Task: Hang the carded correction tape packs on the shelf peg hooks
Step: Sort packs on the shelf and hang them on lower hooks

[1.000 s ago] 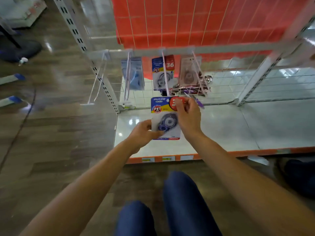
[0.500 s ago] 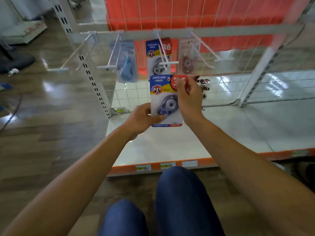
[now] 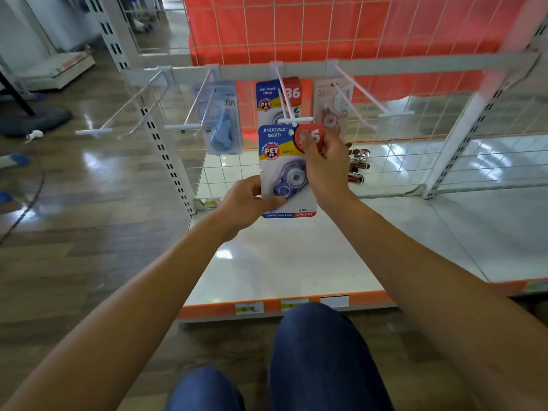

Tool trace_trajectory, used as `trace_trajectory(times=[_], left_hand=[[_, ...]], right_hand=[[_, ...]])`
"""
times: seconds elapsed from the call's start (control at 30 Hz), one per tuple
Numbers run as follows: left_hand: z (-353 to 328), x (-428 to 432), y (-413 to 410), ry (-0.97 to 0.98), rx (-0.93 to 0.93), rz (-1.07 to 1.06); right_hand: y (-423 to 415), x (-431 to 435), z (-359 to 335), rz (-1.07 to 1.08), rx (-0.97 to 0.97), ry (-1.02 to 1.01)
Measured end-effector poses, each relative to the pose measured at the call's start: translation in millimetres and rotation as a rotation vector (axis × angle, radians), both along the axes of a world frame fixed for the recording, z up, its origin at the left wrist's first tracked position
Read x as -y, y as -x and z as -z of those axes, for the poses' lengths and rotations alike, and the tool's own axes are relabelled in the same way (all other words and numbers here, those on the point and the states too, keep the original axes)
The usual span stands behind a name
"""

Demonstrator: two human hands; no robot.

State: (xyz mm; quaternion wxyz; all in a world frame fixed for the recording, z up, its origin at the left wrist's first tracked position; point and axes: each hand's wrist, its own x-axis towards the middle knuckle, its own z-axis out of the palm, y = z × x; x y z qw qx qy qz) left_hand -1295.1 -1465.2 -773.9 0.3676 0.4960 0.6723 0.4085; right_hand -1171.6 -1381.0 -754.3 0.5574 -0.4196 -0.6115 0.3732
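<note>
Pinched at lower left edge by left hand (image 3: pixel 246 203) fingers: pack (image 3: pixel 280 170), upright, top hole just below hook (image 3: pixel 296 119) tip; pinched at upper right corner by right hand (image 3: pixel 326 170) fingers, hook just above them.

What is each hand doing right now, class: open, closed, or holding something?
Left hand: closed on the lower edge of the correction tape pack.
Right hand: closed on the same pack's upper right corner.
</note>
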Motion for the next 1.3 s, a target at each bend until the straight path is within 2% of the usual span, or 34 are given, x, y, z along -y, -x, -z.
trace_trajectory(times=[0.2,0.33,0.47,0.63,0.77,0.83,0.97,1.03,1.1,1.17,1.3], left_hand=[[2,-26,8,0.020,-0.051,-0.015],[-6,-71,16,0.054,-0.183,-0.102],[-22,-109,16,-0.023,-0.248,-0.177],[-33,-135,21,0.021,-0.488,-0.211],[-37,-140,18,0.045,-0.687,-0.191],[-35,-139,19,0.079,-0.716,-0.226],[-34,-123,18,0.226,-0.760,-0.132],[-41,-107,14,0.298,-0.723,-0.108],[-52,-87,7,0.373,-0.721,-0.074],[-69,-62,0,0.448,-0.755,-0.028],[-118,-8,-16,0.581,-0.773,0.099]], right_hand=[[14,-34,9,-0.002,0.102,-0.013],[32,-68,-1,0.034,0.198,0.001],[56,-105,-6,0.057,0.240,0.017],[71,-136,-8,0.165,0.424,0.053],[75,-142,-4,0.228,0.427,0.078],[69,-134,0,0.223,0.457,0.109],[49,-103,24,0.023,0.732,0.254],[39,-76,24,-0.002,0.795,0.282],[29,-42,13,0.027,0.826,0.255],[18,-7,-4,-0.023,0.949,0.282],[-9,49,-60,-0.152,1.016,0.507]])
